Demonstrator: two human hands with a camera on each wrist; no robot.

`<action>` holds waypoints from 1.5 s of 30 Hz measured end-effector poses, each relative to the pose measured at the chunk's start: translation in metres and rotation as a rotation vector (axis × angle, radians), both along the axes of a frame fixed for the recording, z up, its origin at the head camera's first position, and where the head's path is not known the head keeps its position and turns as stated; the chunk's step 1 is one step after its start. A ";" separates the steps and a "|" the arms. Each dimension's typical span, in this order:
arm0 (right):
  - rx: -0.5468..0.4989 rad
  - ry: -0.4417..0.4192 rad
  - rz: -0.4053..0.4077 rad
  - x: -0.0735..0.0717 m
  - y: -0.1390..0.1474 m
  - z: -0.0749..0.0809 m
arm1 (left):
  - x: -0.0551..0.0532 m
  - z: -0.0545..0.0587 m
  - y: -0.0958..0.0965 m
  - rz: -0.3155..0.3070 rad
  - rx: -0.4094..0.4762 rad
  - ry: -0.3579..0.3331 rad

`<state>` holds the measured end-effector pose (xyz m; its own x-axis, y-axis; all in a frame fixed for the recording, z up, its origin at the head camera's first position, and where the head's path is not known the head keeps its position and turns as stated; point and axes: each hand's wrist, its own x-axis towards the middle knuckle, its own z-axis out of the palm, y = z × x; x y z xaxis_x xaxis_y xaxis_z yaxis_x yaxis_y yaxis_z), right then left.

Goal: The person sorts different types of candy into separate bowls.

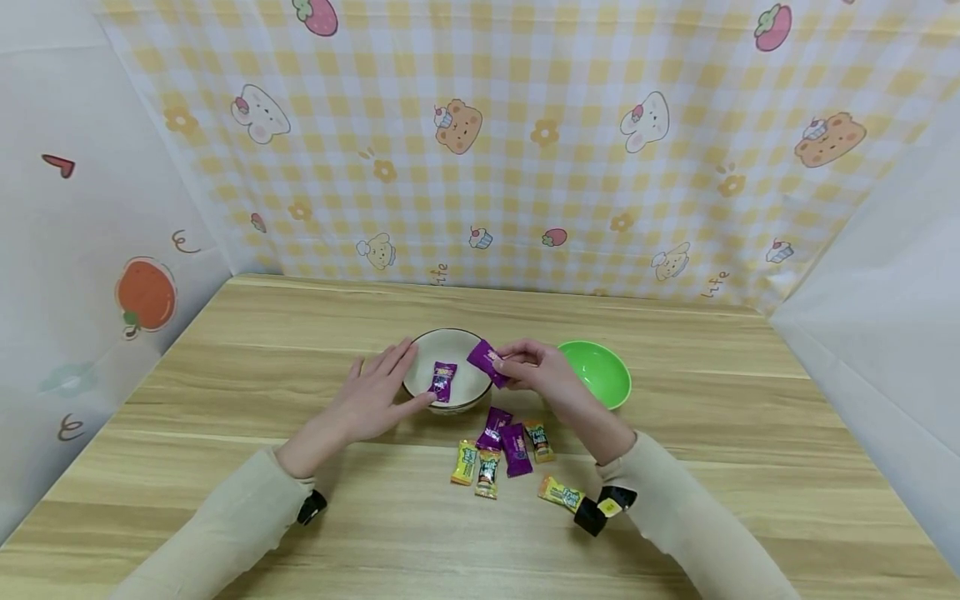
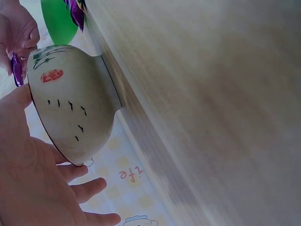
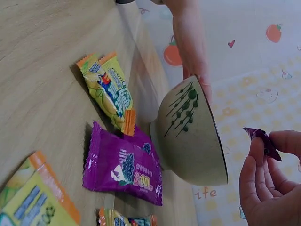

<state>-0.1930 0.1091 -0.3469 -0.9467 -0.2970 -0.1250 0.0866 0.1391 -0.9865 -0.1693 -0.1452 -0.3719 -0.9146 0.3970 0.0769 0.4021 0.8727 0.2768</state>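
The right hand (image 1: 536,367) pinches a purple grape candy packet (image 1: 484,360) between thumb and fingers, and holds it above the right side of the rim of the cream bowl (image 1: 463,385). The left hand (image 1: 369,402) is spread, with its fingers extended; it touches the rim at the left side, and the thumb lies at the near edge. Inside this bowl lies a second purple packet (image 1: 442,381). The outside of the bowl carries a painted green plant and a red mark, as the wrist views show. The green bowl (image 1: 597,371) stands to the right, partly behind the right hand. On the wooden bench (image 1: 360,542), nearer to the person, two more purple packets (image 1: 517,452) lie together, with three yellow fruit candy packets (image 1: 487,475) close around them. A fourth yellow packet (image 1: 560,493) lies apart, toward the right sleeve (image 1: 690,517).
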 end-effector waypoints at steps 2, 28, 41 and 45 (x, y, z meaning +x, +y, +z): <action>0.010 -0.005 -0.006 -0.001 -0.004 0.002 | 0.000 0.001 0.000 0.001 0.001 -0.004; 0.080 0.020 0.007 -0.022 -0.036 0.013 | 0.000 0.001 0.000 0.000 0.005 -0.015; 0.069 0.026 0.020 -0.022 -0.025 0.012 | -0.001 0.000 0.001 -0.004 0.006 0.005; 0.112 0.083 0.060 -0.019 -0.017 0.014 | -0.001 0.000 0.001 -0.002 0.007 0.006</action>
<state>-0.2121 0.0917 -0.3332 -0.9360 -0.3421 -0.0825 -0.0065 0.2512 -0.9679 -0.1705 -0.1442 -0.3720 -0.9133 0.3982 0.0853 0.4055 0.8701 0.2802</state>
